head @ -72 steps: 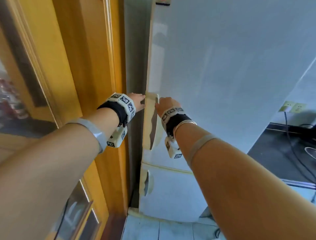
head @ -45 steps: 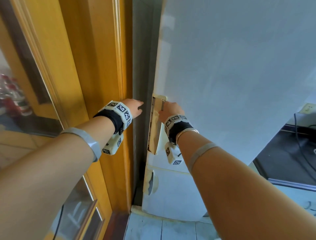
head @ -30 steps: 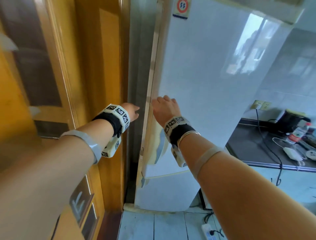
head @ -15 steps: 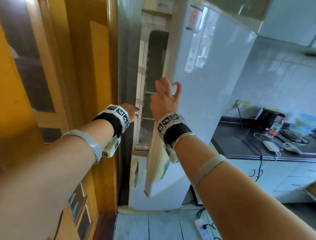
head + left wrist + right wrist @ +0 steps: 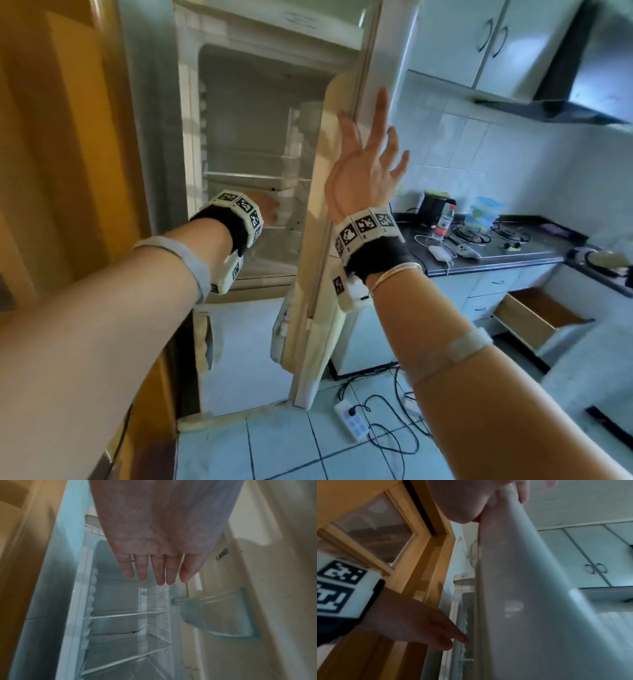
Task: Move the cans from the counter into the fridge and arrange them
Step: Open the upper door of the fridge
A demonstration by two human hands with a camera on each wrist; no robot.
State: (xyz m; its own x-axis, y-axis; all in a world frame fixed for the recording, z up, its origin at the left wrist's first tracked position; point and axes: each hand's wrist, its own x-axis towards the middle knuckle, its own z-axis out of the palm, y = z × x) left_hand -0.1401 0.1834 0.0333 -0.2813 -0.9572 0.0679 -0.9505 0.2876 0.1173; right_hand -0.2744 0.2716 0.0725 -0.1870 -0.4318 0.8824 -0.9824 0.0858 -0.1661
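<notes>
The fridge (image 5: 253, 102) stands open, and its glass shelves (image 5: 126, 614) are bare. No cans show in any view. The upper door (image 5: 318, 274) is swung out to the right and seen edge-on; a clear door bin (image 5: 219, 615) hangs on its inner side. My right hand (image 5: 370, 161) is raised with fingers spread and straight, its palm against the door's edge (image 5: 488, 534). My left hand (image 5: 270, 209) reaches into the fridge opening at shelf height. Its fingers (image 5: 154, 577) are straight and together and hold nothing.
A yellow wooden door frame (image 5: 68, 171) flanks the fridge on the left. To the right, a dark counter (image 5: 496, 257) carries a kettle (image 5: 435, 209), a bottle (image 5: 443, 222) and a hob. A drawer (image 5: 537, 318) stands pulled out. A power strip (image 5: 352, 421) and cables lie on the tiled floor.
The fridge door went from shut to wide open. My right hand let go of the handle and now lies flat against the door edge. My left hand moved forward into the opening.
</notes>
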